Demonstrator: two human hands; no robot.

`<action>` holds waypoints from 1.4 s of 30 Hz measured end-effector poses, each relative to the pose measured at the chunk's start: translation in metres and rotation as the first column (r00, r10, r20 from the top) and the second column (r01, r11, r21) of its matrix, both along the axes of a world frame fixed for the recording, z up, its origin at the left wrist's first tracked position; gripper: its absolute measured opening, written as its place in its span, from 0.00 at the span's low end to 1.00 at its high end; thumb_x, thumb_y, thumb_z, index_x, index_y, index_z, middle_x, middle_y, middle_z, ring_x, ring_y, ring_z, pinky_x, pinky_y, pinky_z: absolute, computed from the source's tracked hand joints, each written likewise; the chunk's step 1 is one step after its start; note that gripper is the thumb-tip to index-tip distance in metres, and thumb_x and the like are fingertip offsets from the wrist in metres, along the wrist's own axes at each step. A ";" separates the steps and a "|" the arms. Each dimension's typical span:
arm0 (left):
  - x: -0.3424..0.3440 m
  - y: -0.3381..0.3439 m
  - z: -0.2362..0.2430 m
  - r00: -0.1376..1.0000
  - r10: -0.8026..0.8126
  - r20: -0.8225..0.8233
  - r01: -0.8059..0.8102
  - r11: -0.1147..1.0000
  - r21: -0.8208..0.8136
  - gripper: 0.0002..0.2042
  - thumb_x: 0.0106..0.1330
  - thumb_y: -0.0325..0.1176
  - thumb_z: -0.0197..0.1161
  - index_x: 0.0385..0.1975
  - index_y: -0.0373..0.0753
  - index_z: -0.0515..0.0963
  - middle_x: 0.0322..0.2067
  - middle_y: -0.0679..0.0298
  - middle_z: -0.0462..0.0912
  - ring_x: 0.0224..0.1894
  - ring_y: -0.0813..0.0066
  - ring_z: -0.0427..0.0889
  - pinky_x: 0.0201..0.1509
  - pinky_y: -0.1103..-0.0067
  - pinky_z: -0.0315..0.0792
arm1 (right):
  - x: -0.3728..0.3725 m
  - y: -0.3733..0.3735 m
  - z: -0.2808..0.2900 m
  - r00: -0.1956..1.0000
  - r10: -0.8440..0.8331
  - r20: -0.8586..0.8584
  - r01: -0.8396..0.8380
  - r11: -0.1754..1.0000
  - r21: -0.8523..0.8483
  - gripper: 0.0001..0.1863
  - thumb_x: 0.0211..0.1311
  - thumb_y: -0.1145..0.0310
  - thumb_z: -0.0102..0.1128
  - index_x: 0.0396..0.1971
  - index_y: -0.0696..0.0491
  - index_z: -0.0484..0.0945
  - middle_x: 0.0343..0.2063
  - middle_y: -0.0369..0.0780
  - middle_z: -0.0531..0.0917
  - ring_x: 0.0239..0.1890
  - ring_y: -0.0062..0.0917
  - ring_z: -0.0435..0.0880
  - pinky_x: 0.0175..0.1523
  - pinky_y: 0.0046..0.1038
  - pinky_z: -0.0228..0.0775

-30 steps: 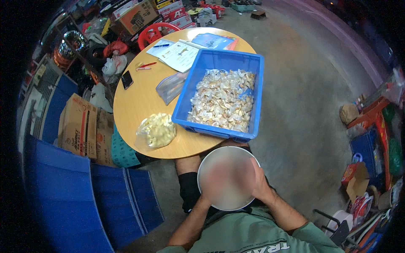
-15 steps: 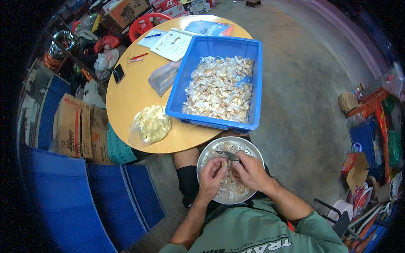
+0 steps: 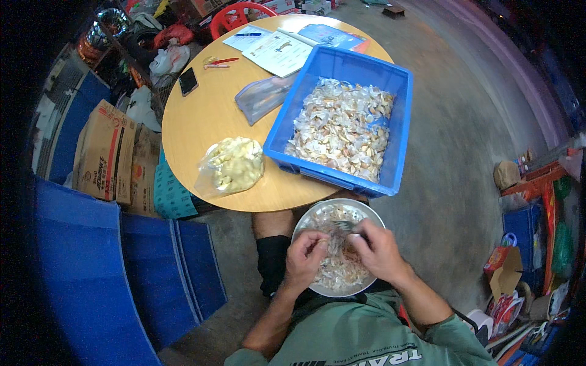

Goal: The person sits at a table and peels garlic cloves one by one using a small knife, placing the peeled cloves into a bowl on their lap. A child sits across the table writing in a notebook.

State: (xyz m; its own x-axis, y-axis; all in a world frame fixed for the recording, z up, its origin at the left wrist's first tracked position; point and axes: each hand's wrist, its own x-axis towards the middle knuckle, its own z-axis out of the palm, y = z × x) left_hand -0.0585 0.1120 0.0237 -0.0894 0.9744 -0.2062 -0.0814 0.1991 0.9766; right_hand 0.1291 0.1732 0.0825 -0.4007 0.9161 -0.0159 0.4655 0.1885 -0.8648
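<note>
One metal bowl (image 3: 368, 213) of papery scraps (image 3: 339, 276) sits at 6 o'clock from the blue bin (image 3: 348, 183); left hand (image 3: 304, 258) has fingers pinched on some blurry bit (image 3: 323, 241), right hand (image 3: 378, 251) curls snugly round a dark tool (image 3: 344, 226).

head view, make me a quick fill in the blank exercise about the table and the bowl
1. The big tub on the table is coloured ____.
2. In the picture, the clear bag of pale pieces lies to the ____ of the tub.
3. Of the phone and the bowl, only the ____ lies on the table.
4. Of the tub and the bowl, the left hand and right hand are over the ____.

Missing words: blue; left; phone; bowl.
</note>
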 end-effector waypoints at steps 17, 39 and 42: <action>-0.049 0.018 0.005 0.631 -0.175 -0.756 0.016 0.977 -0.213 0.14 0.60 0.39 0.67 0.34 0.37 0.73 0.31 0.48 0.81 0.35 0.44 0.82 0.38 0.57 0.73 | 0.033 0.039 0.027 0.961 -0.272 -0.048 0.276 0.940 0.200 0.23 0.58 0.75 0.64 0.54 0.52 0.74 0.24 0.39 0.80 0.24 0.23 0.80 0.32 0.25 0.73; -0.148 -0.037 -0.025 0.841 0.355 -0.409 -0.353 0.932 0.082 0.10 0.57 0.30 0.60 0.22 0.34 0.66 0.20 0.62 0.68 0.26 0.75 0.67 0.30 0.71 0.66 | 0.012 0.052 -0.009 0.914 -0.401 0.058 0.327 0.814 0.480 0.11 0.54 0.75 0.67 0.34 0.56 0.73 0.18 0.42 0.77 0.20 0.36 0.79 0.27 0.33 0.69; -0.160 -0.034 -0.033 0.763 0.449 -0.466 -0.421 0.891 0.169 0.09 0.56 0.29 0.61 0.22 0.34 0.67 0.22 0.62 0.70 0.27 0.75 0.70 0.32 0.73 0.67 | 0.006 0.052 -0.013 0.906 -0.420 0.053 0.345 0.805 0.483 0.11 0.55 0.73 0.67 0.33 0.55 0.72 0.18 0.42 0.77 0.20 0.37 0.79 0.27 0.34 0.69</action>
State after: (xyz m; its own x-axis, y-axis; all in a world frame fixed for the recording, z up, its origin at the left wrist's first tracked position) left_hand -0.2182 0.0783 -0.0089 -0.5793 0.8146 0.0277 0.3336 0.2060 0.9199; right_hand 0.1347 0.2255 0.0691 -0.0429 0.9123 0.4073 0.6988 0.3188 -0.6403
